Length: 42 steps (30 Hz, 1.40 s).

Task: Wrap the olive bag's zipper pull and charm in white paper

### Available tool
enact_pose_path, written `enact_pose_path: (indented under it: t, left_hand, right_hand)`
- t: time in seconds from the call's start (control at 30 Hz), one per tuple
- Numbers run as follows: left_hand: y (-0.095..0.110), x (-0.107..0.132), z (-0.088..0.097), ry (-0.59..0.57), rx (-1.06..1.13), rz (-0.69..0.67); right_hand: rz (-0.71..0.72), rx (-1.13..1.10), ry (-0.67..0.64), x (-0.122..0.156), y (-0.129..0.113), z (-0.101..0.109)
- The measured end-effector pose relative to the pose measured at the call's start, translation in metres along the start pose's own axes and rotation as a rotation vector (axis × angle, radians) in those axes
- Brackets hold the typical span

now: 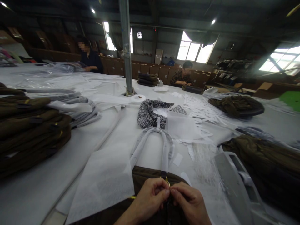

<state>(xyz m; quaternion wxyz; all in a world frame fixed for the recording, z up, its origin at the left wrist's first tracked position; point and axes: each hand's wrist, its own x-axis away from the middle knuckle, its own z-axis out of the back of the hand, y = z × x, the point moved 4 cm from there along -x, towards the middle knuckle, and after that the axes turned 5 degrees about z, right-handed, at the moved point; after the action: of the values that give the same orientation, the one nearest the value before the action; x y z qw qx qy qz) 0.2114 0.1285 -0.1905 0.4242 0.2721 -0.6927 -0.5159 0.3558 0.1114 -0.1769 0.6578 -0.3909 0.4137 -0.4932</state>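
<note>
A dark olive-brown bag [145, 173] lies in front of me, with its handles [164, 147] wrapped in pale covering and looped away from me. My left hand [153, 193] is pinched closed beside a gold-coloured ring [167, 181] at the base of one handle. Fingertip to fingertip with it, my right hand [186, 198] is closed in a pinch too. Whatever small piece sits between the fingers is hidden. To the left, a white sheet [103, 181] covers part of the bag, and a bit of gold zipper [132, 197] shows at its edge.
Stacked olive bags [30, 131] stand at left; another bag [262, 162] lies at right behind a grey plastic tape dispenser [239, 181]. Ahead are a black-and-white knitted cloth [147, 114], paper scraps [199, 107] and a metal post [126, 47]. Two people [91, 59] work across the table.
</note>
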Motion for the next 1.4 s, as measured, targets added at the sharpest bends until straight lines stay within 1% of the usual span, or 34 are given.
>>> enact_pose_path:
  t: [0.1,0.27,0.33,0.57,0.67,0.73,0.9,1.17,1.23,1.4]
  left_hand:
    - [0.004,0.002,0.000,-0.005,-0.012,0.000]
    - [0.008,0.003,0.000,0.008,-0.023,-0.001]
    - [0.006,0.002,0.000,0.019,-0.025,0.014]
    - [-0.002,-0.002,-0.003,0.065,-0.033,0.074]
    - [-0.006,-0.004,-0.003,0.072,-0.021,0.092]
    - [-0.006,-0.005,-0.003,0.070,-0.004,0.087]
    - [-0.005,-0.005,-0.004,0.060,0.010,0.069]
    - [-0.010,-0.007,-0.005,0.025,0.086,0.060]
    - [-0.010,-0.008,-0.005,0.031,0.088,0.060]
    - [-0.010,-0.008,-0.005,0.061,0.070,0.065]
  right_hand:
    - [-0.029,-0.001,0.028,0.001,0.000,0.001]
    - [0.001,0.027,-0.018,0.000,-0.007,-0.002]
    - [0.017,0.052,-0.029,0.000,-0.008,-0.002]
    - [0.146,0.182,-0.053,0.004,-0.004,-0.007]
    - [0.159,0.150,-0.088,0.004,-0.003,-0.009]
    - [0.121,0.096,-0.083,0.004,-0.002,-0.009]
    - [-0.112,-0.017,0.050,0.003,0.006,-0.005]
    - [-0.184,-0.092,0.025,0.002,0.008,-0.006]
    - [-0.155,-0.060,0.012,0.001,0.006,-0.006]
    - [0.003,0.088,0.024,-0.001,-0.001,-0.007]
